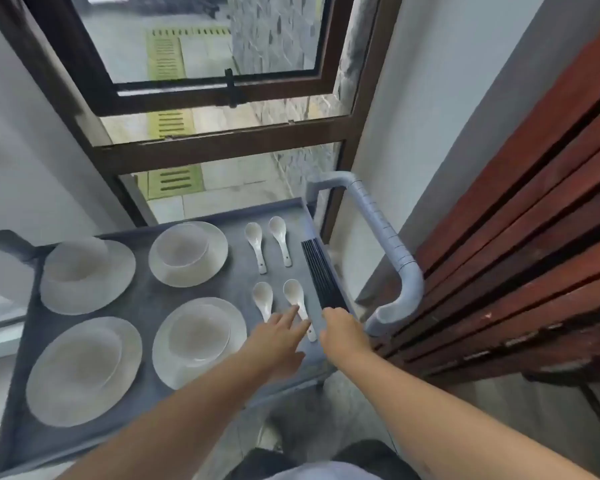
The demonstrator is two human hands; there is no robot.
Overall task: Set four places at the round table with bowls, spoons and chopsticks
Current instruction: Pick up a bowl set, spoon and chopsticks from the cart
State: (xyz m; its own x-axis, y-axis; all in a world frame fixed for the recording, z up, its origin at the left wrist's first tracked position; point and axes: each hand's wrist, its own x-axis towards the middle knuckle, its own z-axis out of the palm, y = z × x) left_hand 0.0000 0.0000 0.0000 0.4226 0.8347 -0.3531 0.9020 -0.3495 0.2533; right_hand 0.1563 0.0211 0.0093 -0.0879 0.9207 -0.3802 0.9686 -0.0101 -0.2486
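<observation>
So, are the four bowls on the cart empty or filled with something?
Empty. Each bowl sits upright on its own plate, showing only a bare pale inside.

Soft daylight, wide-angle edge distortion

Both bare arms reach forward, left hand (280, 332) fingers spread flat (palm down), right hand (340, 329) curled.

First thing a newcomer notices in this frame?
Two bare hands meeting at the cart's right edge: the right hand on the black chopsticks, the left hand over the near spoons. Left of them, four bowls on plates fill the tray.
</observation>
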